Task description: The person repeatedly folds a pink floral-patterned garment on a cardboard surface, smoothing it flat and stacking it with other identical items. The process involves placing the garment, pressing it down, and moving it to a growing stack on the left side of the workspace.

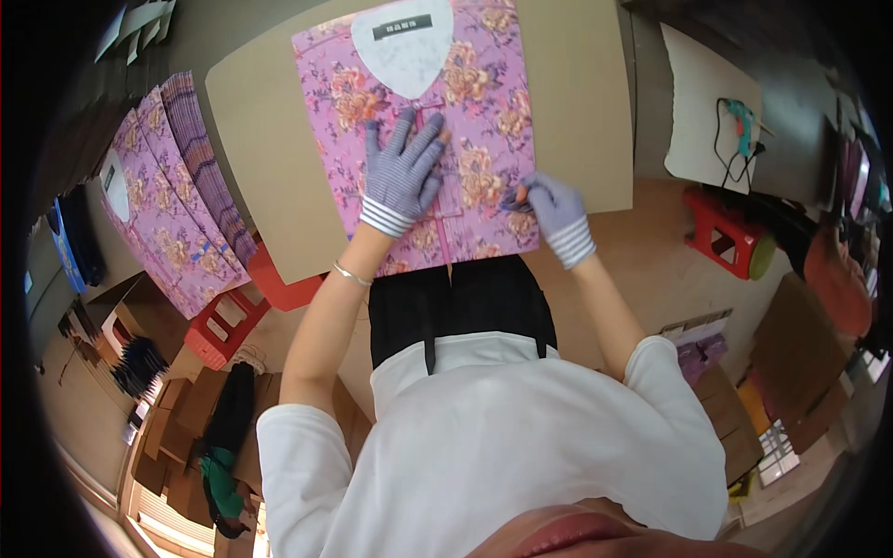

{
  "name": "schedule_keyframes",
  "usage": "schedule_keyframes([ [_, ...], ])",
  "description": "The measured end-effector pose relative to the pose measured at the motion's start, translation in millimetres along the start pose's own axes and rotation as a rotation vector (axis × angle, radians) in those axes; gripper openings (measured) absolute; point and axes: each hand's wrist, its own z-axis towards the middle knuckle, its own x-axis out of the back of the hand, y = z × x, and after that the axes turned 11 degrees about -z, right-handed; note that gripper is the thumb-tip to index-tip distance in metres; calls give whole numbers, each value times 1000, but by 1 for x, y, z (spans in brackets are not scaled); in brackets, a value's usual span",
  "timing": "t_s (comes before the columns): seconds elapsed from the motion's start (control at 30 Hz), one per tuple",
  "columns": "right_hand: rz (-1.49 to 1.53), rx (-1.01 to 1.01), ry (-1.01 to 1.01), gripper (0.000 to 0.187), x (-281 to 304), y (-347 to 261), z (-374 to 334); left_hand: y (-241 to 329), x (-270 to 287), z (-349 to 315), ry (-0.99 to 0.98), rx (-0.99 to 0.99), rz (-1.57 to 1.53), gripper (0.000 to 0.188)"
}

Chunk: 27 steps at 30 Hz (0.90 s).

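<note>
In the head camera's view, a worker's left hand [402, 172], in a purple-grey knit glove with a white-striped cuff, lies with fingers spread on a folded pink garment [484, 112] of floral-print fabric. The garment rests on a flat tan board [586, 121], its lower edge near the worker's waist. The right hand [555, 206], in a matching glove, curls its fingers at the garment's right edge; whether they pinch the fabric cannot be told. To the left, a stack of similar pink floral garments [167, 186] lies near a red plastic stool [221, 325]. To the right, a teal, gun-shaped corded tool [741, 126] rests on an off-white sheet [693, 88].
</note>
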Motion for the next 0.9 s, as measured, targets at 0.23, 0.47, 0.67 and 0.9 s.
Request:
schedule_keyframes([
  [0.23,-1351,400,236,20,21,-83,218,2,6,-7,-22,42,-59,52],
  [0.47,260,195,119,44,83,-109,349,2,12,3,85,46,-143,47],
  [0.67,-421,75,188,30,102,-27,124,4,10,-90,1020,716,-864,46],
  [0.9,-439,64,123,28,-22,14,4,20,43,-163,799,1006,-841,48],
])
